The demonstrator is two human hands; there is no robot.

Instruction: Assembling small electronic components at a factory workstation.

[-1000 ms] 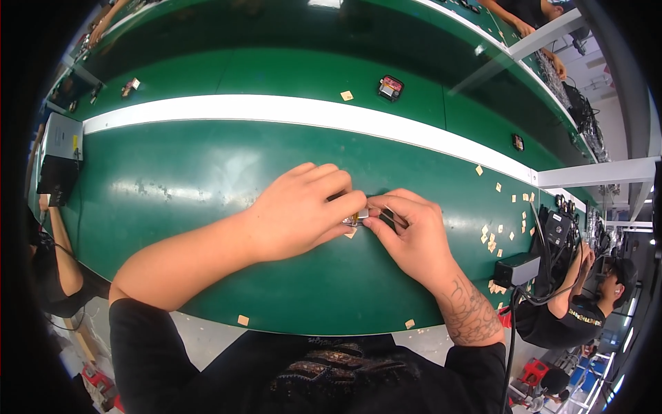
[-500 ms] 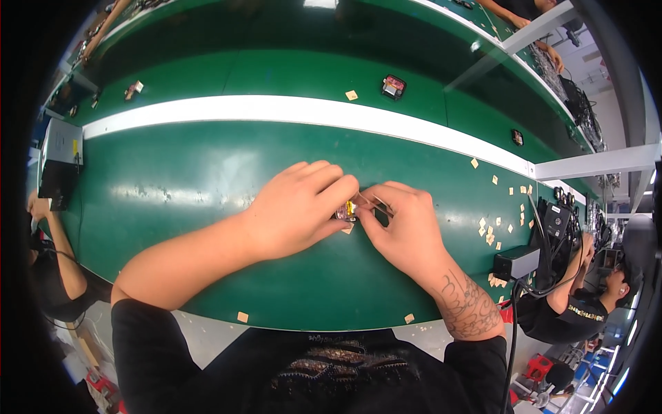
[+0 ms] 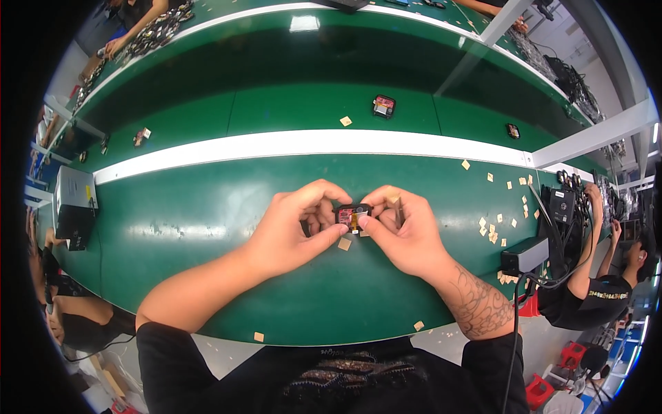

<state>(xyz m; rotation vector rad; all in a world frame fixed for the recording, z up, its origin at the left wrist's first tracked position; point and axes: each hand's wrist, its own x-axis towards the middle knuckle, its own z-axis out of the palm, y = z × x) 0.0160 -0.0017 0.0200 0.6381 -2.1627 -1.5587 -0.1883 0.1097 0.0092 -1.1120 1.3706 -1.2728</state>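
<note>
Grey box: stands at the bench's left end; the grey box (image 3: 76,196) sits well apart from the hands.
Left hand: the left hand (image 3: 279,224) has turned from covering the device to gripping its left side, thumb low and index finger high, the gap only as wide as the device; the other fingers curl behind.
Tan square: one tan square (image 3: 344,244) lies on the bench (image 3: 289,303) just below the device in view, more of it showing now that the hands have parted.
Device: the small black-framed device (image 3: 354,218) is between the two hands near the middle of the view, its open face now showing red board, gold strip and silvery part. That change probably gives a clear look at the inside, with both sides steadied.
Right hand: the right hand (image 3: 416,233) has shifted from working at the device's edge to holding its right side, thumb at the face, index finger at the upper edge, closed down to the device's width. A tan bit shows at its fingers, too small to identify.
Loose squares: the loose squares (image 3: 493,237) lie scattered on the right.
Black box: the black box (image 3: 525,257) rests beside them, cable attached.
</note>
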